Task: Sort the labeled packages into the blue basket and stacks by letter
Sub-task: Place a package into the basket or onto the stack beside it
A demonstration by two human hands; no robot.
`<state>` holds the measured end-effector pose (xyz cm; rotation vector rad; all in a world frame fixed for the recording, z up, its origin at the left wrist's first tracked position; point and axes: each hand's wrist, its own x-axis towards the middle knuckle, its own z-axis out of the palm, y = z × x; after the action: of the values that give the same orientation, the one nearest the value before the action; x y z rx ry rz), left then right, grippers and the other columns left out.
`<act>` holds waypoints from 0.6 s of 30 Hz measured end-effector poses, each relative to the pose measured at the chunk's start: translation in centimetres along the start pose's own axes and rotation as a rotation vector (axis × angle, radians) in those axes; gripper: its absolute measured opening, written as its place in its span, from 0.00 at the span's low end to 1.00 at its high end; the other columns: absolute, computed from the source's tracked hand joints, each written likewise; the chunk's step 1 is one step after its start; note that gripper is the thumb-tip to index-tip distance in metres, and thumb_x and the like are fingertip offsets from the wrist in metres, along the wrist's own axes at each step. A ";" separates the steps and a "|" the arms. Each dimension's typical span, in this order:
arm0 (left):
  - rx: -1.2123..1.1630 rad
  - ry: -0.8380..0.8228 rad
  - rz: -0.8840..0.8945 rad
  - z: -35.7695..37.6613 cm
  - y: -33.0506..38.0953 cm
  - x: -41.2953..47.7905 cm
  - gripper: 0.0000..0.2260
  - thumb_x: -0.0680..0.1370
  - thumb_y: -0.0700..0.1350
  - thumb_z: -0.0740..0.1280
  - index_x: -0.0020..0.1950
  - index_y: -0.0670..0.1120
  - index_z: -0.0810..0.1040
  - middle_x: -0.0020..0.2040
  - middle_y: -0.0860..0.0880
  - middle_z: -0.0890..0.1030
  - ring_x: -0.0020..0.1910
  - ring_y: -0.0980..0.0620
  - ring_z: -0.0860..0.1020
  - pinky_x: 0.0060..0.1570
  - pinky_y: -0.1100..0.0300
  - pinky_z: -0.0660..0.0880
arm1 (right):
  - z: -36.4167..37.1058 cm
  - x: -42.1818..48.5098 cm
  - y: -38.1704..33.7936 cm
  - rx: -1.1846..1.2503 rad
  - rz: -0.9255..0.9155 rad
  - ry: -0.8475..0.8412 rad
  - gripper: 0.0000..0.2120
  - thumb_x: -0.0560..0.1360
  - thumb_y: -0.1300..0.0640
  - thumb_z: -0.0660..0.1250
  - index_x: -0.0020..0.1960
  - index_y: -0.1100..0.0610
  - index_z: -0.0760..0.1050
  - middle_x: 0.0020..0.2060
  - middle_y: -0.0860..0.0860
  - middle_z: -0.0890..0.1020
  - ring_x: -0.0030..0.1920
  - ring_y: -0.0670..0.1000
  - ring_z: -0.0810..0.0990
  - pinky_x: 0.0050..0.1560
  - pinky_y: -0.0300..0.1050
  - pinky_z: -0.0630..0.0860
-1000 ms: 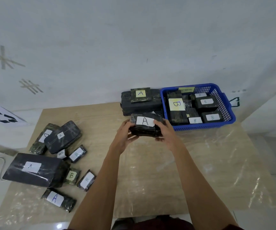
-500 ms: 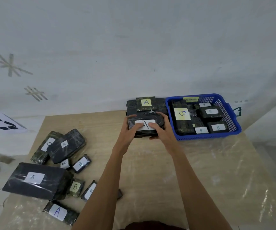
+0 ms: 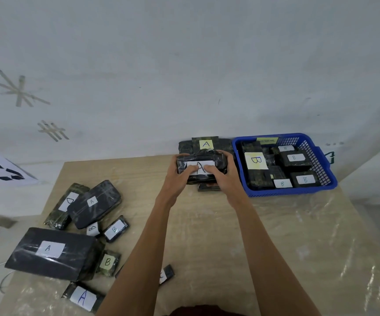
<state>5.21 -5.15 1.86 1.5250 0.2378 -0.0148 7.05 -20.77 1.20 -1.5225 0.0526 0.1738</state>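
Our left hand and right hand each clasp one end of a black film-wrapped package with a white label marked A. The fingers curl over its far side and both thumbs lie on the label. It sits above the edge of another dark wrapped package, though we cannot tell whether it rests on it. Just behind is a dark package with a yellow A label, against the wall. Just to the right stands the blue plastic mesh basket, which holds dark packages labelled B. All of this is at the far edge of the beige film-covered table. Well apart, on the table's left side, lies a loose group of packages: a large black one marked A, with smaller ones marked A, B and D around it.
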 end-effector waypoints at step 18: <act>0.056 -0.033 0.055 -0.2 0.2 -0.5 0.18 0.78 0.40 0.72 0.66 0.50 0.73 0.60 0.50 0.81 0.57 0.54 0.81 0.51 0.62 0.78 | -0.6 -0.5 0.2 0.027 0.049 0.008 0.30 0.72 0.52 0.76 0.70 0.42 0.67 0.63 0.45 0.78 0.63 0.48 0.78 0.64 0.53 0.76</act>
<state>4.73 -4.98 2.15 1.5853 0.1702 -0.0033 6.56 -21.40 1.00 -1.4957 0.0984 0.2058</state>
